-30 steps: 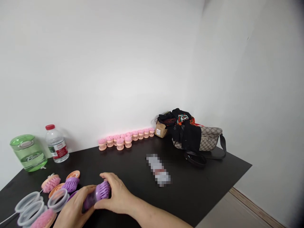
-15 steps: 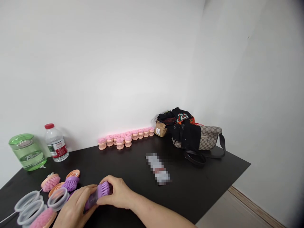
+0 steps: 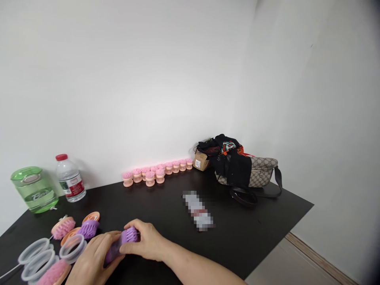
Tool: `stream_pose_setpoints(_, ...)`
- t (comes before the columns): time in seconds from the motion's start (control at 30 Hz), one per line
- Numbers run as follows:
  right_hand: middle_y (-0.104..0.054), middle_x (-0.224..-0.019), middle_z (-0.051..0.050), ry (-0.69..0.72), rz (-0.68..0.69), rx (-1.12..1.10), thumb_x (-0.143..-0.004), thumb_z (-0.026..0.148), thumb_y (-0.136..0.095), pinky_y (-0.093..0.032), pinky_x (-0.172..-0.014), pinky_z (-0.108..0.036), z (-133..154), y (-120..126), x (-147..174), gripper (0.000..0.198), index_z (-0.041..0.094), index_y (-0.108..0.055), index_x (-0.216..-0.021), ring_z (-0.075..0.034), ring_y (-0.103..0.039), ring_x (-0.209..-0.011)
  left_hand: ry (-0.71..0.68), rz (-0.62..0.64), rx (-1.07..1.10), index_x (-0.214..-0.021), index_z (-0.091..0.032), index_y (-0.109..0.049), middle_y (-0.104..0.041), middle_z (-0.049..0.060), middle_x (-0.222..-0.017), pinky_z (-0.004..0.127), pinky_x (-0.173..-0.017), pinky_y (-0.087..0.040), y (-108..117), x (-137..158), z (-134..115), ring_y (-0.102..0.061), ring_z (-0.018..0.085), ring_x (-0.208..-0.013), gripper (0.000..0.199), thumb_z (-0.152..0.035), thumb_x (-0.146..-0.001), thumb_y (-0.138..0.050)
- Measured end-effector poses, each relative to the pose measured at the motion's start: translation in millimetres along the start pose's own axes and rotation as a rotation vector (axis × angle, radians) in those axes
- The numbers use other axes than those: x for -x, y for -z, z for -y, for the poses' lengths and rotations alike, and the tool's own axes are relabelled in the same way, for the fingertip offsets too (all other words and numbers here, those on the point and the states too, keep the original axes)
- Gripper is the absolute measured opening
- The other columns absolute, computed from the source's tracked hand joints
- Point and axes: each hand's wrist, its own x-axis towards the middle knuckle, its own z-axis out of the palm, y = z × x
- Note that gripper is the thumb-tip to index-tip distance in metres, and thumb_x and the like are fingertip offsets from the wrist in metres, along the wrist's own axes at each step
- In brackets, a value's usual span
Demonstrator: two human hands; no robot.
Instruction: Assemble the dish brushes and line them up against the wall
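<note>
A purple scalp brush [image 3: 130, 235] with soft bristles is gripped between my two hands just above the black table. My left hand [image 3: 96, 255] wraps round its darker, see-through lower part. At the bristled end, the thumb and fingers of my right hand [image 3: 148, 241] close on its far side. Left of my hands lie a loose purple bristle head [image 3: 89, 228], a pink brush head [image 3: 63, 227] and another pink one [image 3: 55, 272]. Clear plastic rings [image 3: 38, 264] lie among them, along with orange bases [image 3: 91, 217]. My left hand partly hides the held brush.
Pink brushes [image 3: 150, 179] stand in rows along the wall. A water bottle [image 3: 70, 180] and a green container [image 3: 35, 192] stand at the back left. Toward the right are a small carton [image 3: 201, 162], a patterned bag [image 3: 261, 173] and a blurred-out flat item [image 3: 197, 211].
Both hands stay in nearly the same place on the purple scalp brush. The grip shifts only very slightly; everything else on the table is unmoved.
</note>
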Motion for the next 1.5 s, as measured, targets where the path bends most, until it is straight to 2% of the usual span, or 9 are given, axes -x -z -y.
stream_pose_setpoints(0.13,-0.065,-0.078,0.006,-0.009,-0.042,-0.003,-0.065,0.034,-0.087,-0.044,-0.064,-0.022,-5.2,-3.2,-2.2,0.039,0.027,-0.073,-0.101,-0.013,-0.058,-0.070,0.057,0.031,0.046,-0.102,-0.028,-0.065,-0.077,0.000,-0.091,0.024,-0.072,-0.059,-2.0,4.9,1.7,-0.075,0.021,-0.080,0.031,-0.054,-0.085,-0.065)
stream_pose_setpoints(0.43,-0.072,-0.091,0.003,0.144,-0.074,0.073,-0.055,0.032,-0.094,-0.050,-0.076,-0.027,8.6,2.4,0.5,0.051,0.027,-0.075,-0.103,-0.019,-0.067,-0.083,0.384,0.287,0.289,-0.096,-0.026,-0.068,-0.075,0.001,-0.086,0.023,-0.066,-0.058,12.7,-8.0,-14.3,-0.072,0.021,-0.075,0.030,-0.050,-0.079,-0.069)
stream_pose_setpoints(0.63,-0.072,-0.100,0.000,0.389,-0.019,0.011,-0.058,0.032,-0.093,-0.050,-0.087,-0.029,17.0,14.6,2.2,0.050,0.025,-0.073,-0.103,-0.019,-0.068,-0.092,0.607,0.383,0.590,-0.096,-0.025,-0.068,-0.075,0.003,-0.091,0.027,-0.071,-0.059,30.8,-22.5,-22.6,-0.070,0.023,-0.080,0.037,-0.054,-0.073,-0.073)
stream_pose_setpoints(0.73,-0.069,-0.103,0.000,0.400,-0.056,-0.021,-0.058,0.028,-0.093,-0.051,-0.085,-0.028,18.1,22.6,0.7,0.050,0.025,-0.072,-0.103,-0.019,-0.066,-0.094,0.781,0.423,0.806,-0.106,-0.025,-0.069,-0.076,0.006,-0.099,0.034,-0.079,-0.061,34.9,-18.2,-22.7,-0.071,0.028,-0.089,0.049,-0.059,-0.071,-0.073)
stream_pose_setpoints(0.83,-0.068,-0.103,0.002,0.224,-0.149,0.049,-0.058,0.019,-0.092,-0.051,-0.082,-0.027,15.0,26.3,-2.4,0.055,0.026,-0.069,-0.107,-0.018,-0.066,-0.093,0.928,0.371,0.897,-0.121,-0.027,-0.065,-0.074,0.008,-0.113,0.039,-0.091,-0.059,35.1,-9.2,-21.0,-0.069,0.032,-0.106,0.064,-0.060,-0.067,-0.076)
stream_pose_setpoints(0.93,-0.066,-0.104,0.001,0.057,-0.192,0.173,-0.059,0.018,-0.091,-0.051,-0.086,-0.031,7.6,22.5,-4.9,0.055,0.025,-0.067,-0.108,-0.021,-0.065,-0.097,0.972,0.248,0.900,-0.122,-0.030,-0.067,-0.069,0.006,-0.128,0.042,-0.098,-0.056,35.7,-5.6,-18.6,-0.059,0.035,-0.124,0.065,-0.059,-0.064,-0.078)
stream_pose_setpoints(1.17,-0.058,-0.121,-0.006,0.052,-0.132,0.257,-0.064,0.014,-0.087,-0.047,-0.100,-0.038,-6.9,5.6,-3.9,0.060,0.024,-0.063,-0.118,-0.025,-0.060,-0.113,1.015,0.093,0.887,-0.116,-0.033,-0.071,-0.065,0.003,-0.135,0.047,-0.111,-0.042,34.6,-9.2,-8.8,-0.048,0.036,-0.136,0.064,-0.058,-0.058,-0.082)
stream_pose_setpoints(1.33,-0.053,-0.130,-0.010,0.201,-0.174,0.315,-0.065,0.018,-0.088,-0.047,-0.104,-0.039,-10.9,2.7,-6.2,0.069,0.022,-0.056,-0.126,-0.026,-0.055,-0.123,0.993,0.121,0.898,-0.121,-0.034,-0.068,-0.060,0.002,-0.142,0.043,-0.107,-0.048,31.0,-6.8,-7.0,-0.051,0.035,-0.134,0.069,-0.057,-0.057,-0.084)
stream_pose_setpoints(1.5,-0.061,-0.125,-0.013,0.595,-0.295,0.334,-0.067,0.035,-0.088,-0.049,-0.103,-0.041,-8.7,1.0,-6.2,0.065,0.019,-0.056,-0.121,-0.028,-0.054,-0.124,0.963,0.150,0.858,-0.109,-0.028,-0.071,-0.068,0.008,-0.127,0.042,-0.097,-0.056,29.9,-12.7,-12.2,-0.061,0.036,-0.121,0.066,-0.063,-0.054,-0.083)
